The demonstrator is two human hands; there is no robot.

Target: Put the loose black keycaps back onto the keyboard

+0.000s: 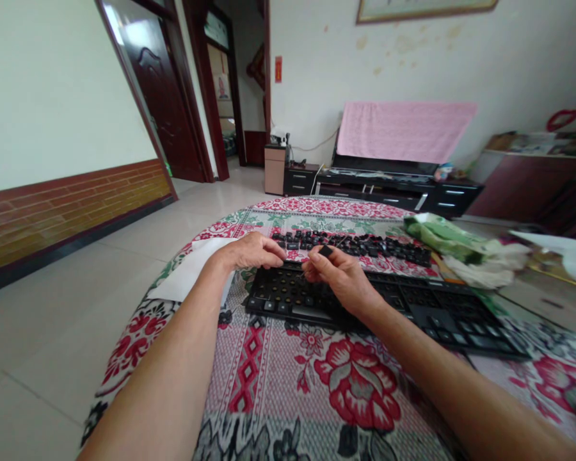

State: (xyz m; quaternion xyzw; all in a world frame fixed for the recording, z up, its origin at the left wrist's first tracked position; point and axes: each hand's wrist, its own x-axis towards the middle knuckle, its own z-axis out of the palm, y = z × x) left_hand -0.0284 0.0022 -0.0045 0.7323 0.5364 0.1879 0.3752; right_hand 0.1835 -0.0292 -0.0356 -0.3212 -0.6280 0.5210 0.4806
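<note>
A black keyboard [300, 312] lies on the table, many of its keycaps off on the left side, with a few left along the near row. My left hand [252, 251] is at its far left edge, fingers bent together and fingertips on the rim. Over the left-middle of the keyboard, my right hand [338, 275] is closed in a pinch. A small black piece [325, 251] sticks up between its thumb and forefinger, and something thin shows below the fingertips; the kind is unclear. Loose black keycaps [374, 246] lie in a long heap just behind the keyboard.
A flowered tablecloth [269, 378] covers the round table. White paper [187, 272] lies left, beneath my left forearm. At the right are a green and white cloth bag [461, 246] and a clear-looking package [552, 288]. Beyond the table stands a low black cabinet [379, 192].
</note>
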